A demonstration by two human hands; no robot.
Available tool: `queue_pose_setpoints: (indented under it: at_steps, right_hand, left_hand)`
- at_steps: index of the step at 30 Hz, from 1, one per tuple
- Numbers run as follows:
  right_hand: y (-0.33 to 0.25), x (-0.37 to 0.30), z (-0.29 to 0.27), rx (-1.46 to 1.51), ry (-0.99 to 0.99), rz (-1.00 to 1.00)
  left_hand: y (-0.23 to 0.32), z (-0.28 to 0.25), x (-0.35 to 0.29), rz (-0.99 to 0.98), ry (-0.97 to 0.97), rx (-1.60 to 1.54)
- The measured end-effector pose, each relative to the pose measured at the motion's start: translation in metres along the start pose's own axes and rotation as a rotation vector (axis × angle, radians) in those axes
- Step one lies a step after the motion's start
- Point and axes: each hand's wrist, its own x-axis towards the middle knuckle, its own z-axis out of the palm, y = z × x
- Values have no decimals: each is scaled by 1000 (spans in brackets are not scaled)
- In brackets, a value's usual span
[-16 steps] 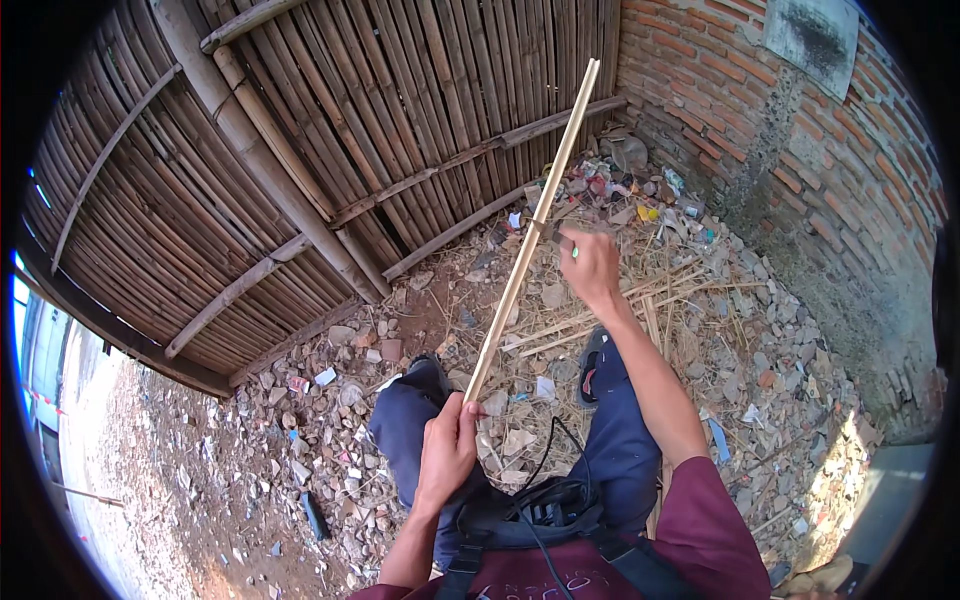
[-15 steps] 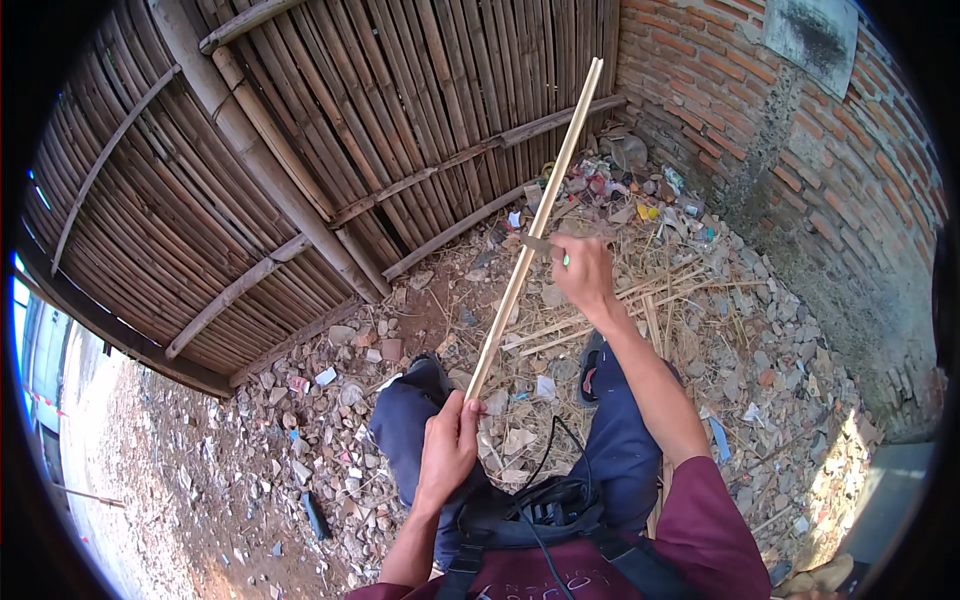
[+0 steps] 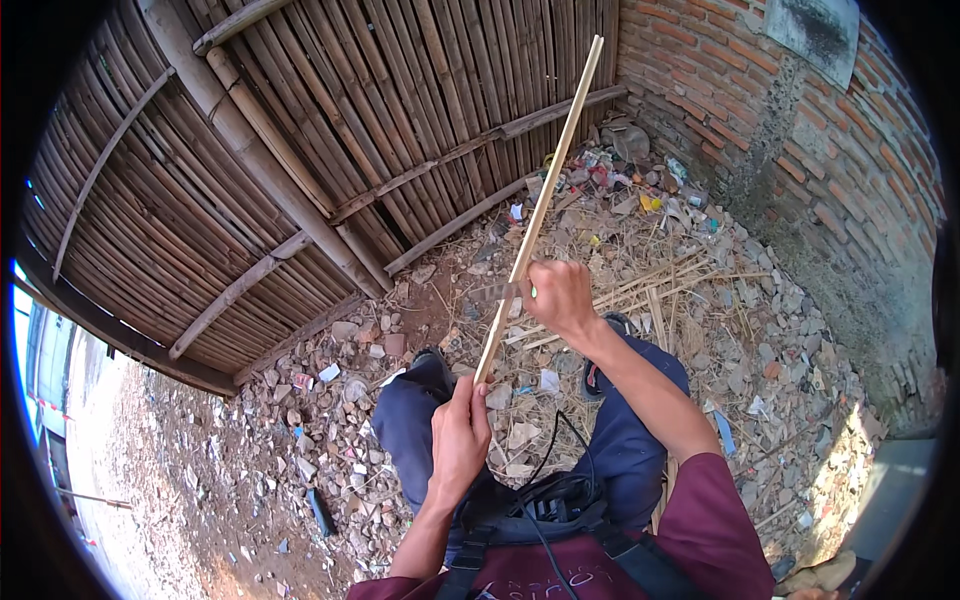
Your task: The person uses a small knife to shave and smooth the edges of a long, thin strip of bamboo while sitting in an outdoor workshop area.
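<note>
My left hand (image 3: 459,440) is closed round the lower end of a long, pale bamboo strip (image 3: 551,182). The strip slants up and away to the right, with a lengthwise line along its upper part. My right hand (image 3: 563,302) makes a fist round a knife; a bit of green shows at the grip, the rest of which the fingers cover. Its flat, dull blade (image 3: 493,292) lies crosswise against the strip, a short way above my left hand, and sticks out on the strip's left side.
Loose bamboo strips (image 3: 655,292) lie on the rubble ground (image 3: 345,420) past my right knee. A bamboo wall (image 3: 430,90) rises ahead and to the left, a brick wall (image 3: 840,190) to the right. Litter (image 3: 600,165) is heaped in their corner. A black cable (image 3: 548,450) loops at my waist.
My right hand and the knife have slid down the strip toward my left hand. The strip's far end sits slightly higher in the picture, and my left hand still grips the lower end.
</note>
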Motion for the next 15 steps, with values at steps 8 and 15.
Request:
queue_pose_setpoints:
  at_steps: [8, 15]
  right_hand:
    - [8, 9, -9, -6, 86, 41]
    - [12, 18, -16, -13, 99, 90]
  left_hand:
    - [0, 1, -5, 40, 17, 36]
    - [2, -1, -8, 31, 10, 47]
